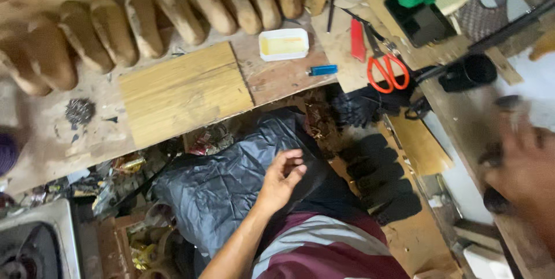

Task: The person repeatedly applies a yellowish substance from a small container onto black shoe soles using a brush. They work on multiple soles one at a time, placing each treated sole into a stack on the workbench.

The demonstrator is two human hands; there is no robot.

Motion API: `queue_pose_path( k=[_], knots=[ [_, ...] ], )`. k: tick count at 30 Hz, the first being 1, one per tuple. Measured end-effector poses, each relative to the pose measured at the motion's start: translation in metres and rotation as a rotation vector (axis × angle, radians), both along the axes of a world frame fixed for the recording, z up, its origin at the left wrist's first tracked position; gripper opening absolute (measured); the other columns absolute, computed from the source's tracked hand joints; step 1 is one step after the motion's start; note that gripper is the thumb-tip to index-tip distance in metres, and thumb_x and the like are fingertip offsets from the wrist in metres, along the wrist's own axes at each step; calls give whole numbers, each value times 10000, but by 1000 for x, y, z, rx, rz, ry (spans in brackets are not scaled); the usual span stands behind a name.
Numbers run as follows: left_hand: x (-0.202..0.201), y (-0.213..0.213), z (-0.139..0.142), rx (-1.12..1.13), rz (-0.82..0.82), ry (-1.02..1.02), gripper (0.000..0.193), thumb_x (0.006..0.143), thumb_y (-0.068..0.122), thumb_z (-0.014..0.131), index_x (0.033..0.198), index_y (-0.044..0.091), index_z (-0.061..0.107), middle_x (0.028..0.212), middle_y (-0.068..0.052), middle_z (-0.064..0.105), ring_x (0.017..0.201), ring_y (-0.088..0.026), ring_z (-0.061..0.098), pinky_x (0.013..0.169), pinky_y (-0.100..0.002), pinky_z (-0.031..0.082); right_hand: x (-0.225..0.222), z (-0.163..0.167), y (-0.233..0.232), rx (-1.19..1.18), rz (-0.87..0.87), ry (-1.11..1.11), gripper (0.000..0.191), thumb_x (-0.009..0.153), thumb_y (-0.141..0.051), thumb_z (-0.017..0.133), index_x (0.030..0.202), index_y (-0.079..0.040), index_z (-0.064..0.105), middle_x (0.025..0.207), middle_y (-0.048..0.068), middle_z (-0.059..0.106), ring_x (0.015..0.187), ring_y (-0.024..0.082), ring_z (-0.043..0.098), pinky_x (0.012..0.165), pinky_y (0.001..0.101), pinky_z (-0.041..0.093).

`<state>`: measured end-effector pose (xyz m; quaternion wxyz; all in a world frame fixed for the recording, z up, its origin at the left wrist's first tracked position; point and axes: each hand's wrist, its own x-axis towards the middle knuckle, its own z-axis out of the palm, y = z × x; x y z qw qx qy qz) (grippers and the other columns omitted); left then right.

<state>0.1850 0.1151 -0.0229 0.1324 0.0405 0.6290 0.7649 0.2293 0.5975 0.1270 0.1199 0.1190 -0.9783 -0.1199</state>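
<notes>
Loosely curled left hand over grey bag

Orange-handled scissors lie beside a red knife, near a blue lighter and white tray.

Your left hand is hovering over the plastic bag; scissors are lying at two o'clock, the board at eleven.
</notes>
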Motion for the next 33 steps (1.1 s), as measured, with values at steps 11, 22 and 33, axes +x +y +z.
queue_pose_path(
  k=[11, 22, 33],
  knots=[
    [-16, 21, 64, 667, -461, -572, 672, 951, 606, 466, 1486, 208, 389, 1313, -130, 657, 1152, -271, 674, 977, -399, 548, -26, 133, -245, -134, 404, -7, 767, 585, -450, 828, 1231, -85, 634, 1267, 170, 592, 1224, 396, 553, 950, 625, 390],
    [-30, -149, 110, 645, 204, -263, 608, 895, 242, 658, 1446, 83, 455, 1248, -56, 650, 1128, -187, 651, 950, -394, 563, -58, 63, -446, -139, 1362, 72, 460, 993, -317, 526, 1447, -366, 581, 1608, -55, 414, 1448, 278, 384, 1054, 617, 348],
    [-57, -317, 123, 297, 764, -57, 618, 690, 116, 587, 1302, 34, 604, 958, -108, 664, 824, -224, 647, 747, -347, 562, -85, 36, -459, -658, 1177, -65, 562, 850, -314, 841, 1303, -115, 576, 1443, 137, 527, 1416, 392, 441, 1160, 655, 300]
  ],
)
